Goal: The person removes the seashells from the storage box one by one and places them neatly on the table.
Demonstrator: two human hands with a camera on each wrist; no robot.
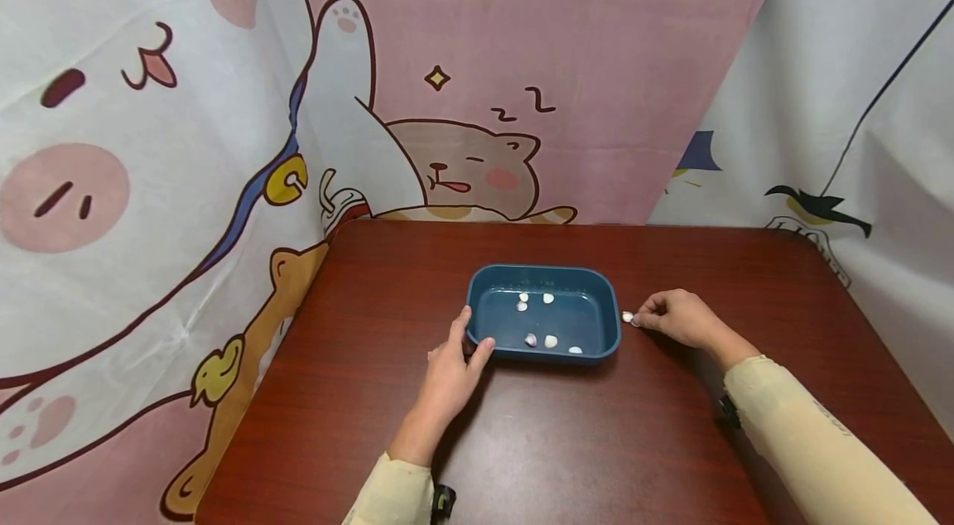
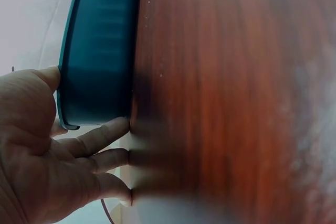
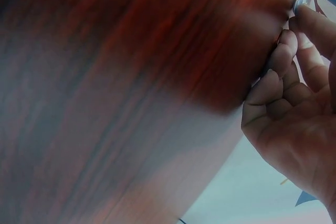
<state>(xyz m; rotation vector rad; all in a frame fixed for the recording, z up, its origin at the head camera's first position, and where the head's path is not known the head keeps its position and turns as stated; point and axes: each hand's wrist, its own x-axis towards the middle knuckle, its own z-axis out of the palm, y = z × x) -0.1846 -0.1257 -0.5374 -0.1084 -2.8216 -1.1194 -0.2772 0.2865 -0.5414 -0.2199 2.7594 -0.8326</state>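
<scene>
A dark blue rectangular basin point(image 1: 545, 356) rests on the table, with several small white and purplish seashells point(image 1: 551, 341) scattered over its floor. My left hand point(image 1: 447, 372) holds the basin's near left corner, thumb at the front rim and index finger along the left side. In the left wrist view, the other fingers of that hand spread below the corner, tips down at the tabletop. Just right of the basin, my right hand point(image 1: 680, 318) pinches a small whitish shell point(image 3: 300, 1) between thumb and index finger. Another white shell point(image 1: 627, 316) shows right beside those fingertips.
The reddish-brown wooden table point(image 1: 566, 434) reaches back to a cartoon-printed cloth point(image 1: 611, 78) hung behind it. More printed cloth point(image 1: 186, 293) borders the left side, and pale cloth point(image 1: 894, 177) the right.
</scene>
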